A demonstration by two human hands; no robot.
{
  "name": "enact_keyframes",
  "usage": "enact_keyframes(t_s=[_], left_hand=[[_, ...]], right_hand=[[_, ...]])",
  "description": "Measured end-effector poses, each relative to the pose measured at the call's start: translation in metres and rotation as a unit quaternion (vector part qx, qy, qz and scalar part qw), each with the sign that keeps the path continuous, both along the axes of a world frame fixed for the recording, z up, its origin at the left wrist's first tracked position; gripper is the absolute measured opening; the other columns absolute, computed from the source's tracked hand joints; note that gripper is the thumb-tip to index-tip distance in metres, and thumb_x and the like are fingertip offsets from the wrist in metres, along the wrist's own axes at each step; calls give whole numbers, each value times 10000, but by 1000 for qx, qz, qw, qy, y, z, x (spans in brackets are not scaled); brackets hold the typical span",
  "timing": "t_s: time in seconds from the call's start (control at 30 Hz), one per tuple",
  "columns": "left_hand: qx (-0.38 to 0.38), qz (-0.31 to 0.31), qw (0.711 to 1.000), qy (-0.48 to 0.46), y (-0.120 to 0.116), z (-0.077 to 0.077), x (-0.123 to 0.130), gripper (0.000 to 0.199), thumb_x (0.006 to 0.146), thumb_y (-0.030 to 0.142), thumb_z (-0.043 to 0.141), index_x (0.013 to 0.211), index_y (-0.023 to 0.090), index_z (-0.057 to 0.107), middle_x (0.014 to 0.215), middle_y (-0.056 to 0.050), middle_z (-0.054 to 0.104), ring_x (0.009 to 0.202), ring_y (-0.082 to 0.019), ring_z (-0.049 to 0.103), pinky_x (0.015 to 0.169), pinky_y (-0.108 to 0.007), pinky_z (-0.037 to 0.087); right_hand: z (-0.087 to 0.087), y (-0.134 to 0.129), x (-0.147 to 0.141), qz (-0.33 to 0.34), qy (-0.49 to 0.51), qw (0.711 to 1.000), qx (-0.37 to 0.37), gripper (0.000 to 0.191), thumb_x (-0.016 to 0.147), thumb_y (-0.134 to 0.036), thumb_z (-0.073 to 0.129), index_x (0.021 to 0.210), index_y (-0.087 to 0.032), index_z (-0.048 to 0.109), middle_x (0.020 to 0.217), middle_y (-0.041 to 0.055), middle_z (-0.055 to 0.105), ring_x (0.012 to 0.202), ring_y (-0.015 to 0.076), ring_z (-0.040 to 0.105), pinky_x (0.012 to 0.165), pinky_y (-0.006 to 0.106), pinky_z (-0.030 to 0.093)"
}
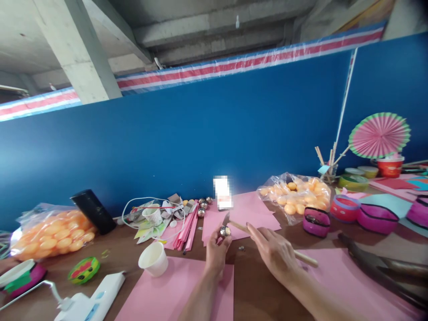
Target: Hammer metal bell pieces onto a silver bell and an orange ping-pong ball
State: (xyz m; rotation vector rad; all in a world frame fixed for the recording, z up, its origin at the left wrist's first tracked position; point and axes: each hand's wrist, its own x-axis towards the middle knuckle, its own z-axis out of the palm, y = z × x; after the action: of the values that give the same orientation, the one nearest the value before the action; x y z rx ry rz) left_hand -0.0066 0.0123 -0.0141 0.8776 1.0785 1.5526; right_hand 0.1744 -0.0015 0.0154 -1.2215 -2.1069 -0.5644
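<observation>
Here's the table (249, 290), clock centred on the small silver ball (224, 231), 12 toward the blue wall (214, 138). L hand (217, 252) has its fingertips clamped on that ball, pale patch on its face, just above the table. R hand (276, 252), approx 4 o'clock, is closed round a wooden stick (306, 258), which slants past the fingers w/ its far end near the ball. A grey pointed piece (226, 218) shows by that end; can't tell if they join.

At 12, a pixelated white block (223, 191) by pink paper (245, 207). At 11, loose silver balls (203, 204); at 9, pink strips (187, 229), w/ a white cable (124, 209) looping over scraps (142, 220) beyond. Farther out at 9, a clear bag of orange balls (55, 234) next to a black cylinder (93, 211). White cup (154, 259) sits upright at 8, power strip (105, 296) farther out, same side.

Over at 2, another bag of orange balls (296, 196), then the pink fan (380, 136) w/ green edge, well apart. Magenta pouch (316, 223) at 3; long dark curved tool (374, 265) approx 4.
</observation>
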Motion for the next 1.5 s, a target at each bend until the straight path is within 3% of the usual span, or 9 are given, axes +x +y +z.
enact_keyframes(t_s=[0.2,0.37,0.47,0.63,0.97,1.13,1.37,1.5], left_hand=[[-15,0,1000,24,-2,7,1,553,606,178,681,1140,190,536,951,-70,632,884,-167,577,811,-297,429],[12,-10,1000,0,-3,8,3,437,617,247,679,1037,153,600,694,-5,582,619,-87,539,651,-225,436],[10,-13,1000,17,-2,7,3,366,612,256,684,952,131,628,617,16,546,560,-70,505,576,-191,410],[-18,11,999,-30,-1,7,2,382,582,206,706,950,151,620,705,-1,593,632,-83,549,629,-197,433],[-4,-12,994,-109,0,9,1,315,602,202,717,902,144,637,798,-32,631,723,-91,591,753,-220,460],[-7,-14,995,-100,-1,9,1,280,598,222,723,851,129,647,780,-35,637,696,-93,597,720,-214,468],[-10,1,989,-147,0,8,1,397,587,168,733,958,179,590,863,-34,634,735,-99,611,730,-220,480],[-12,-1,990,-137,-1,11,2,370,593,153,729,936,155,592,801,-27,627,704,-91,609,702,-201,484]], right_hand=[[-1,0,0,17,-26,999,-19,400,847,-168,459,1239,-240,434,766,16,592,651,118,539,594,230,363],[1,-1,-1,23,-16,1000,-1,382,862,-186,438,1242,-234,435,770,26,594,658,119,537,607,227,371],[1,-2,-2,27,-27,999,-14,391,851,-173,453,1236,-237,439,761,22,592,655,123,538,596,230,368],[1,-1,0,15,-7,1000,1,390,851,-166,451,1235,-231,439,769,19,596,659,122,540,614,235,372],[1,-2,-3,31,3,1000,5,372,863,-188,440,1232,-229,446,757,25,596,662,117,545,613,222,379],[2,-3,-3,28,-11,999,-11,368,863,-176,435,1228,-226,447,757,26,601,662,118,549,594,218,375],[2,-1,0,-10,16,1000,0,369,867,-187,425,1234,-223,442,741,18,595,662,116,561,601,213,373],[1,-1,0,-18,-2,1000,-12,382,845,-165,449,1220,-237,451,742,7,598,608,113,556,555,219,353]])
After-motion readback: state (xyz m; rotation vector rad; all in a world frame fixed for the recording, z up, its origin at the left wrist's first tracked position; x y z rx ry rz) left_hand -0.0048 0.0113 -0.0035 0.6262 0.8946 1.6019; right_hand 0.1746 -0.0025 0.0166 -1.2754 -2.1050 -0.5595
